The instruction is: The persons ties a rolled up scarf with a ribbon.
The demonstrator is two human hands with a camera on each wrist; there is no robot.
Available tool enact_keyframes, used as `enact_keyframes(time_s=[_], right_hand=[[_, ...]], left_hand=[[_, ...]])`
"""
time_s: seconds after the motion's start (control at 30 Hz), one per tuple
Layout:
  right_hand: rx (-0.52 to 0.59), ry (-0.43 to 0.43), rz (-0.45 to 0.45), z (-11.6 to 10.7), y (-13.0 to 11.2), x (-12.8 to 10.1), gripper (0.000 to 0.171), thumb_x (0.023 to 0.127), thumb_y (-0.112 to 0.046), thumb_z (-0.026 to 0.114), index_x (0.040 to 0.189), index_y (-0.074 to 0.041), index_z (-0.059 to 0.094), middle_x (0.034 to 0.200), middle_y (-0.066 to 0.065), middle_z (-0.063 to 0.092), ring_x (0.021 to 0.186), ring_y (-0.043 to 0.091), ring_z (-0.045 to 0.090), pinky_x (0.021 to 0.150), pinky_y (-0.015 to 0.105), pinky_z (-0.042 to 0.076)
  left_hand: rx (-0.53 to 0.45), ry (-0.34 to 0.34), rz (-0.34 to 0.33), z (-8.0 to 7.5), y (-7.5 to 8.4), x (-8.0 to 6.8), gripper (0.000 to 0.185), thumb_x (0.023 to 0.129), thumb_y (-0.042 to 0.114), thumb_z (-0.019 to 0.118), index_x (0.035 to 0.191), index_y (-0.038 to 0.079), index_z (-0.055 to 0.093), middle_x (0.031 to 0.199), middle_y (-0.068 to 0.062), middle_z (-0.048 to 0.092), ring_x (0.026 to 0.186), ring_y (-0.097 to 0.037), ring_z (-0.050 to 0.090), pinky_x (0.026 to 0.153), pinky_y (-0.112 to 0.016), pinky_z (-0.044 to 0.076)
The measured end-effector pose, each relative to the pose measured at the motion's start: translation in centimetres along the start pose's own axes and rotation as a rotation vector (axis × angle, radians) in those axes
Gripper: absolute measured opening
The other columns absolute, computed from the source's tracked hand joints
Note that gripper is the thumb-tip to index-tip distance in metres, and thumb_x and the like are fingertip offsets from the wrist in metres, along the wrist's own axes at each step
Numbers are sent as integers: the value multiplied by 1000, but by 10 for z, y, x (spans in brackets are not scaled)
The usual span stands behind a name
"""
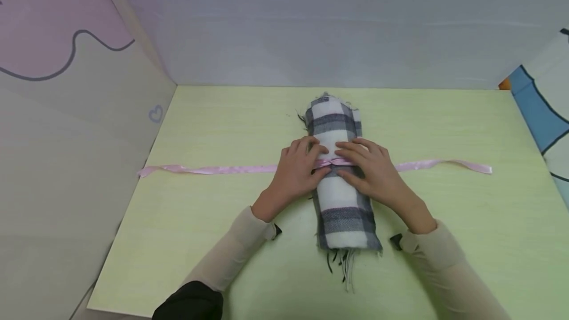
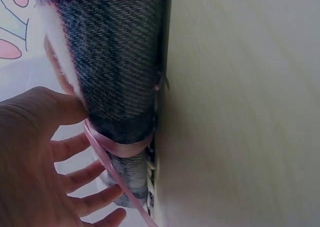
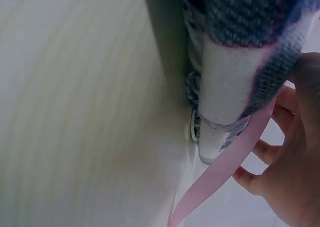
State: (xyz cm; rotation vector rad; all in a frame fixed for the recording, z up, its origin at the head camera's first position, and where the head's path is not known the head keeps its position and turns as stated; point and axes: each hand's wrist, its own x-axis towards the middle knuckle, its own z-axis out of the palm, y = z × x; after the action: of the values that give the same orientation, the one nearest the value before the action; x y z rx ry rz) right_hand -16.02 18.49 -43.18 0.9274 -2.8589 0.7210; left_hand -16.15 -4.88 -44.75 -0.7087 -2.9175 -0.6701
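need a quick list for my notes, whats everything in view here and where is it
scarf: one, white with grey checks, rolled up, lying lengthwise in the middle of the table, fringe at both ends
ribbon: one, pale pink, wrapped around the middle of the scarf, crossed on top, ends trailing flat to the left and right
table: one, pale yellow-green, under everything
walls: grey at the back, pink and beige panel with a small heart on the left, blue and white panel at the right edge
sleeves: two, cream, one on each forearm
left hand: one, resting on the left side of the scarf, fingers at the ribbon crossing
right hand: one, resting on the right side of the scarf, fingers at the ribbon crossing
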Motion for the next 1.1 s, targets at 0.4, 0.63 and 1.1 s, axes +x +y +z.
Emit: enact_keyframes(time_s=[0.4, 0.63, 1.1], right_hand=[[136, 13, 40, 8, 5, -3, 48, 96, -20, 74, 142, -7, 62, 155, 12, 54, 145, 45, 42, 112, 71, 35], [286, 55, 130, 13, -5, -4, 45, 100, -14, 70, 142, -3, 59, 162, 20, 42, 146, 49, 38, 115, 69, 30], [266, 57, 198, 11, 0, 9, 47, 102, -14, 66, 145, 1, 54, 165, 23, 35, 148, 53, 35, 116, 70, 32]], left_hand=[[-205, -41, -106, 11, 3, 0, 38, 103, 37, 67, 137, 23, 58, 148, -14, 47, 114, -32, 64, 93, -51, 54], [-479, -74, -256, 12, 12, -4, 44, 106, 27, 60, 148, 20, 49, 155, -18, 37, 113, -36, 66, 92, -48, 57], [-566, -64, -235, 14, 2, 21, 44, 106, 23, 63, 148, 18, 53, 154, -15, 41, 132, -33, 58, 108, -49, 52]])
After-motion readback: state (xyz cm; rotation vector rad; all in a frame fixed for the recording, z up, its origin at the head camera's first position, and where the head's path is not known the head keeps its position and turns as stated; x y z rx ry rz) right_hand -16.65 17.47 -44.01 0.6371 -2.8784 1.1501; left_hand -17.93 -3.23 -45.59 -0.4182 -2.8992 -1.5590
